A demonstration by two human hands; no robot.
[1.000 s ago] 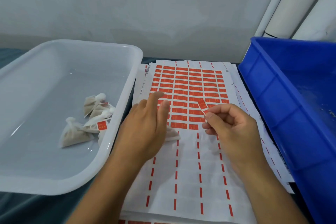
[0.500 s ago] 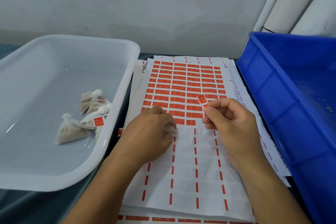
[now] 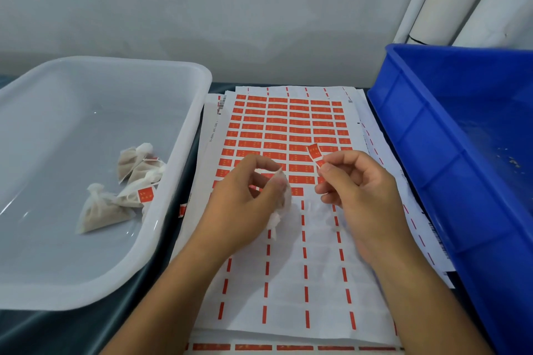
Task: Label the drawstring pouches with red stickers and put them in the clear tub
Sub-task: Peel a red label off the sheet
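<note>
Head view: left hand (image 3: pixel 245 199) grips small white fabric pouch (image 3: pixel 281 196); right hand (image 3: pixel 357 190) pinches peeled red rectangular sticker (image 3: pixel 315 153). Best pressed flat onto the pouch's smooth face.

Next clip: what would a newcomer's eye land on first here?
Likely the white sheet of red rectangular stickers at centre, where the right hand pinches a peeled red sticker and the left hand holds a small white drawstring pouch. The clear plastic tub, left, holds labelled pouches.

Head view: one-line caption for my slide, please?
Left hand holds a pouch over the sticker sheet; right hand pinches a red sticker, labelled pouches in tub.
</note>
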